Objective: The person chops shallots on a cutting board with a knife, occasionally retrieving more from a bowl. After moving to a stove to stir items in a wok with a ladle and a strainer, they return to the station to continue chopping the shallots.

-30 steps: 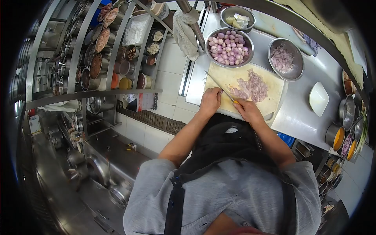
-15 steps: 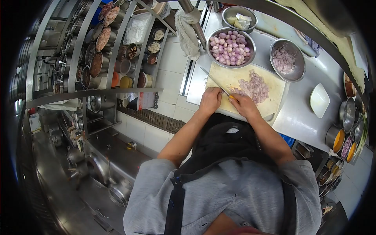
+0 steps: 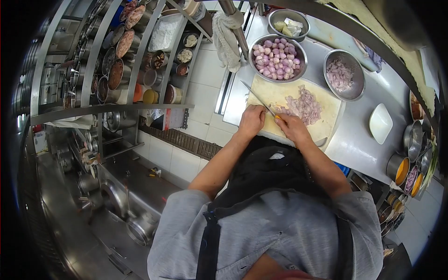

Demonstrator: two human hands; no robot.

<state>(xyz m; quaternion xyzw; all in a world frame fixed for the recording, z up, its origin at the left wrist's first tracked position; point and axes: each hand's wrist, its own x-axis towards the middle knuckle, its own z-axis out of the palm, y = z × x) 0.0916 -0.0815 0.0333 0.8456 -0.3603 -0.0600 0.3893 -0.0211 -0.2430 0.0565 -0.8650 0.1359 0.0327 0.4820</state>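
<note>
My right hand (image 3: 293, 128) is closed round the yellow handle of a knife (image 3: 259, 99), whose blade slants up and left across the cutting board (image 3: 330, 112). Close to the blade, at the board's near left edge, my left hand (image 3: 252, 120) has its fingers curled down; what they hold, if anything, is hidden. Sliced shallots (image 3: 304, 105) lie in a loose heap on the board, beyond the knife. Past the board's far edge stands a metal bowl full of whole peeled shallots (image 3: 278, 59).
A perforated metal bowl (image 3: 357, 89) holds more sliced shallots at the board's far right. A smaller metal bowl (image 3: 304, 31) with pale pieces stands at the back. To the right are a white dish (image 3: 381, 124) and several metal pots. A shelf rack (image 3: 112, 108) fills the left side.
The view has shifted slightly, so the bowls and board sit a little lower and further right. Both hands stay in nearly the same place, with the knife still in my right hand.
</note>
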